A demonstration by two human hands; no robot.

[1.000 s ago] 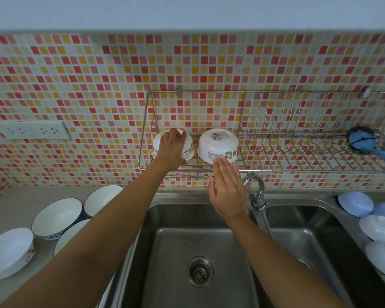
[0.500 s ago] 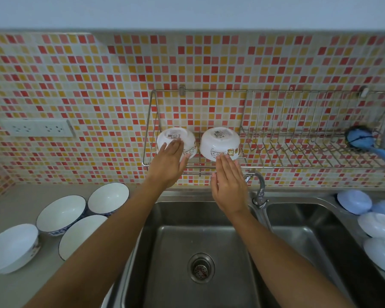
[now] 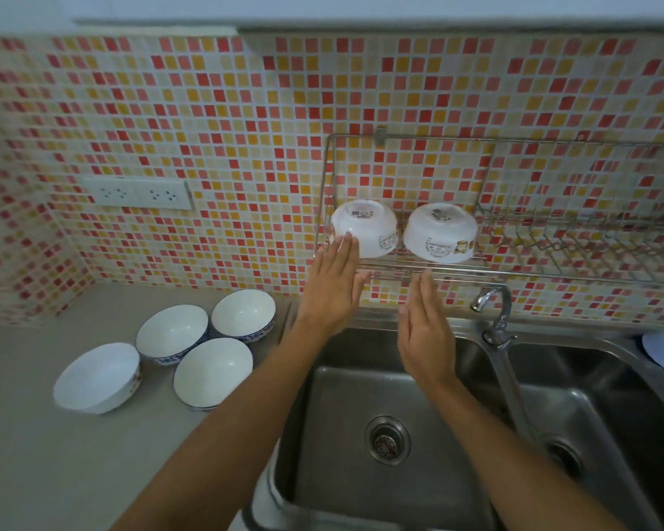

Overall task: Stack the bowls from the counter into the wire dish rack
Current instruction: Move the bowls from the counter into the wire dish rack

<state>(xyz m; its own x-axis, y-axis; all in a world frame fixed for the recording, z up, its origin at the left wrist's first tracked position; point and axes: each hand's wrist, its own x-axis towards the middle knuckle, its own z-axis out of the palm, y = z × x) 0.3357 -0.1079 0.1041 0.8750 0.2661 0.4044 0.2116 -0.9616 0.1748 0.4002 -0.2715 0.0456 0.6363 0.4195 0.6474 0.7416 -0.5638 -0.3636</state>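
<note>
White bowls — two racked (image 3: 363, 228), four countertop (image 3: 212, 372)

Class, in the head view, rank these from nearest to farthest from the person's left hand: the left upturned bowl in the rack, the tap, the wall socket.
Measured from the left hand:
1. Left upturned bowl, at its fingertips in the wire rack.
2. Tap, to the right, over the sink.
3. Wall socket, far left on the tiles.

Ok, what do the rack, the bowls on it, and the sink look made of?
Wire dish rack: thin, shiny metal wire, probably steel. The two upturned bowls: glossy white with printed decals, either ceramic or melamine. Sink: brushed stainless steel, with dull grey reflections.
</note>
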